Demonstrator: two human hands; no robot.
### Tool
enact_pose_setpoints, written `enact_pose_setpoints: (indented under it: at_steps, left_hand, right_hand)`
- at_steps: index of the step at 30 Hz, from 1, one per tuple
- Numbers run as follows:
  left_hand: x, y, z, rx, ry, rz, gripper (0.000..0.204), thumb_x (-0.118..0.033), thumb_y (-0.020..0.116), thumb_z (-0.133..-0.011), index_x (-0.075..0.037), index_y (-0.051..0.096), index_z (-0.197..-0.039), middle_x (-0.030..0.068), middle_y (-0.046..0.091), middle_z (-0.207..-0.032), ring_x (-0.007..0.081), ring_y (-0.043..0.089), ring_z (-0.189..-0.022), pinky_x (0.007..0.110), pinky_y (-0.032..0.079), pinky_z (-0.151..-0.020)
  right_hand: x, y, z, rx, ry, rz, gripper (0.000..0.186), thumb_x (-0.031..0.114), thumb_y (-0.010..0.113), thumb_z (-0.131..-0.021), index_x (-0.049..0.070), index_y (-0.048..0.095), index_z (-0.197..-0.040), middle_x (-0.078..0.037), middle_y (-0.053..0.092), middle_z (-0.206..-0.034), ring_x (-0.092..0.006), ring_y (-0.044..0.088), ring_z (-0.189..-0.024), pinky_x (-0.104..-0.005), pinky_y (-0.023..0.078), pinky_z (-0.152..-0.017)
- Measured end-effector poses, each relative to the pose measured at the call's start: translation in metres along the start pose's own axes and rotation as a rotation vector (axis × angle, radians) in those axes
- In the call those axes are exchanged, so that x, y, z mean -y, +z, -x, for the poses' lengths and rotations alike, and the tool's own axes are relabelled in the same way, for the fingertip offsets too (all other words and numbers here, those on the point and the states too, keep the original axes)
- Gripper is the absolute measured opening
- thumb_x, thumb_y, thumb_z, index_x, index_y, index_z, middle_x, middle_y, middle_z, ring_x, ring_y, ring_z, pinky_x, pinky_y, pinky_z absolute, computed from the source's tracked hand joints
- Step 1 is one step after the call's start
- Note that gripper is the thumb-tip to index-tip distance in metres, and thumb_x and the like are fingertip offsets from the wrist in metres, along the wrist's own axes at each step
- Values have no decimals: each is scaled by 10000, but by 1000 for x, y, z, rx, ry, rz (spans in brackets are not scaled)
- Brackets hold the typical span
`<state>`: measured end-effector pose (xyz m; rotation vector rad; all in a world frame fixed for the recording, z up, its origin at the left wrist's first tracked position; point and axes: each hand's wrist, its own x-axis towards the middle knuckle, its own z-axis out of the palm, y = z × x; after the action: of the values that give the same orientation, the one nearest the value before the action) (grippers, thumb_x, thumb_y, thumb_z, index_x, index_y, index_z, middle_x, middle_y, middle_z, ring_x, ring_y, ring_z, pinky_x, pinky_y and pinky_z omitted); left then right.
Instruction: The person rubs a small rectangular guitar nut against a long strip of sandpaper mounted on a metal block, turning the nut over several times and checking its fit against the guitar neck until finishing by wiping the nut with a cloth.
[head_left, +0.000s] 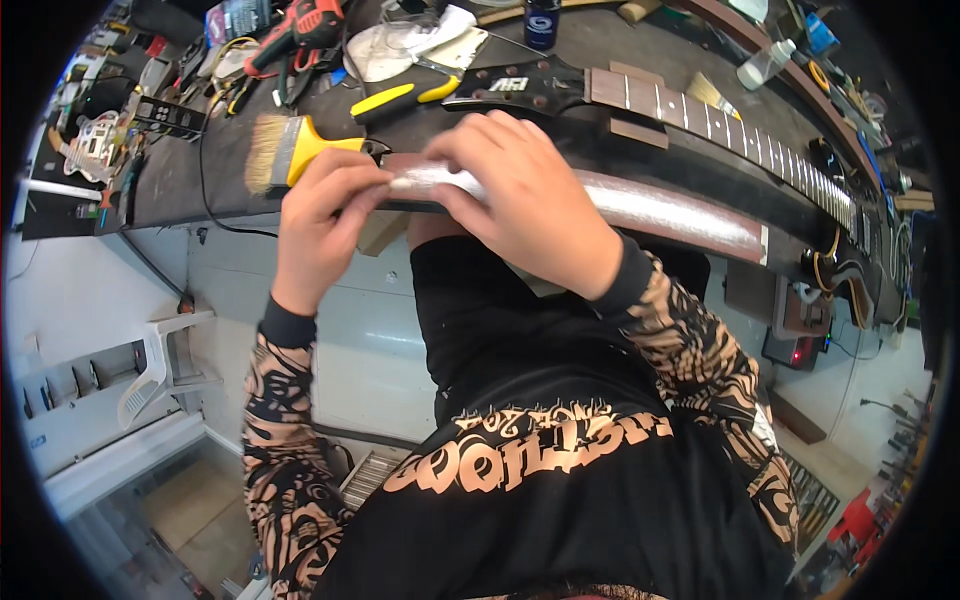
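Note:
A long reddish-brown wooden bar (660, 212) with a shiny silvery top face lies along the near edge of the dark workbench (180, 170). My left hand (322, 215) pinches its left end. My right hand (530, 200) lies flat over the bar just right of that, fingers pressing a silvery strip (440, 180) onto its top. Behind the bar rests a guitar neck (720, 125) with a black headstock (520, 85) and white fret lines.
A yellow-handled brush (290, 148) lies left of my hands, yellow-handled pliers (400, 98) behind them. A red power tool (300, 25), cables, a dark jar (541, 22) and a small plastic bottle (765, 63) crowd the back. A white rack (160, 360) stands below left.

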<state>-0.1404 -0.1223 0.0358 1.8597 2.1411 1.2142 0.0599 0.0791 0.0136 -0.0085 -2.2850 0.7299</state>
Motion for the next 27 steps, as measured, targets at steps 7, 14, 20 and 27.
enact_pose_setpoints:
  at_steps: [7,14,20,27]
  left_hand:
    - [-50,83,31,-239,36,485,207,83,868,-1042,-12,846,-1224,138,803,-1175,257,782,-1064,359,640,-908]
    - [-91,123,17,-247,148,488,222,36,908,-1029,-40,867,-1234,143,833,-1186,275,789,-1064,370,650,-881]
    - [-117,140,8,-218,191,547,235,21,918,-1029,-44,866,-1249,157,839,-1198,282,802,-1037,370,658,-859]
    - [-142,159,20,-241,111,657,278,81,864,-1072,-23,804,-1323,174,821,-1252,241,802,-1091,353,666,-902]
  right_hand:
    - [23,-37,53,19,14,-157,481,129,1026,-894,98,746,-1283,-84,774,-1224,-339,737,-1138,-472,547,-1018]
    - [22,-79,85,-81,-8,-100,435,185,1011,-928,127,761,-1280,-42,777,-1234,-305,748,-1149,-486,546,-1032]
    - [25,-102,101,-163,-48,-125,410,162,1010,-934,138,779,-1271,-29,781,-1202,-272,758,-1078,-460,533,-995]
    - [29,-104,108,-270,-70,-134,417,103,1012,-914,141,797,-1269,-23,776,-1144,-258,744,-998,-437,524,-917]
